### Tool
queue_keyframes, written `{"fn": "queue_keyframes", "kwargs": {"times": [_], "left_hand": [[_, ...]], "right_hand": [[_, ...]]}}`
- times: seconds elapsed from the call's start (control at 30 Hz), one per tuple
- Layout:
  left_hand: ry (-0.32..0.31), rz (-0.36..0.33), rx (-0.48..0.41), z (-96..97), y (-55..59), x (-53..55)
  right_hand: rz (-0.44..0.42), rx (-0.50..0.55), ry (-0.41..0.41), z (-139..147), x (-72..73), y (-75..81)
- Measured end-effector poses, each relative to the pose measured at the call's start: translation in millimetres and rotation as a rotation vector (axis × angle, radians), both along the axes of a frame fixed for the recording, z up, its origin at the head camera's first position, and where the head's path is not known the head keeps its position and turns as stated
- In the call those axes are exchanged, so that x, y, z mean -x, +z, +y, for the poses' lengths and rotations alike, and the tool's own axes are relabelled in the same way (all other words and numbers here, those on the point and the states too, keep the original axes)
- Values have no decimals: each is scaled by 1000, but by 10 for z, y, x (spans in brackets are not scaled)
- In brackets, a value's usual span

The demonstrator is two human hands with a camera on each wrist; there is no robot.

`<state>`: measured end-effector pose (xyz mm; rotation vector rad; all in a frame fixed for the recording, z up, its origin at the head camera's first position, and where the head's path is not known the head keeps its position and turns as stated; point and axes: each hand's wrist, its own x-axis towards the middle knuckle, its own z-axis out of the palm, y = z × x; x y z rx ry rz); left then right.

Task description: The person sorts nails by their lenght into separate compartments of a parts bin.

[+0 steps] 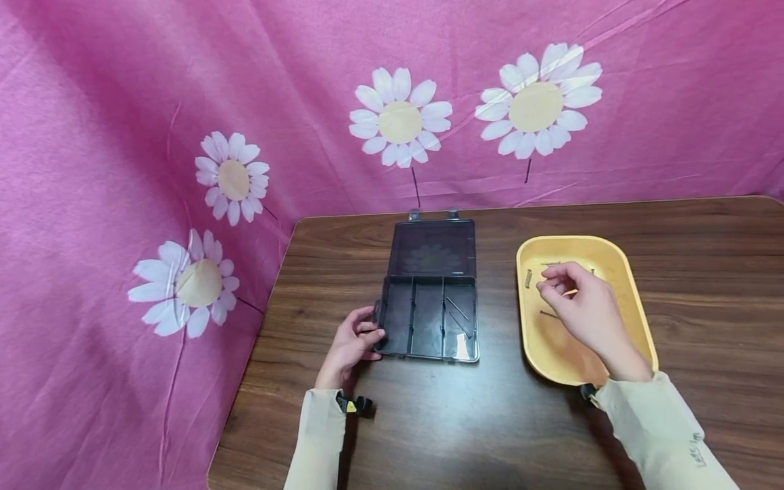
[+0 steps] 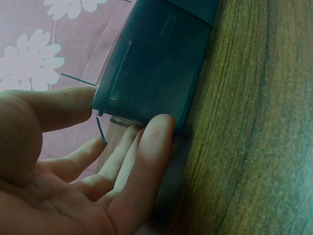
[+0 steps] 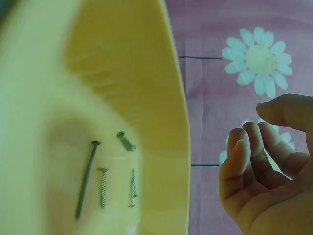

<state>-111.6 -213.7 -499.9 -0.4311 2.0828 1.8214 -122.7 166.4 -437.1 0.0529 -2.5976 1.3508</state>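
A dark see-through compartment box [image 1: 397,320] lies on the table, its lid [image 1: 431,248] folded back. Two nails [image 1: 456,307] lie in its right compartment. My left hand [image 1: 352,344] grips the box's left edge; in the left wrist view, the thumb and a finger sit at its corner. Over the yellow tray [image 1: 637,320] hovers my right hand [image 1: 584,309], fingers loosely bent with a gap to the thumb and nothing between them. The right wrist view shows a long nail [image 3: 87,181], a screw [image 3: 103,190] and a short thick metal piece [image 3: 126,141] in the tray.
Beside the screw, further thin screws [image 3: 132,188] lie on the tray's floor. The wooden table [image 1: 429,429] carries both box and tray. A pink cloth [image 1: 294,82] with white flowers hangs behind and to the left of the table.
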Motion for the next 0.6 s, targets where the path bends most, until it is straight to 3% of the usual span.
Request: {"fn": "queue_keyframes", "kwargs": {"times": [0.13, 0.37, 0.6], "left_hand": [[7, -8, -9, -6, 4, 0], [-33, 65, -47, -22, 9, -22], [9, 2, -9, 5, -10, -1]], "right_hand": [[-24, -4, -5, 64, -38, -50], [-42, -55, -20, 162, -90, -149], [-94, -92, 15, 247, -99, -297]]}}
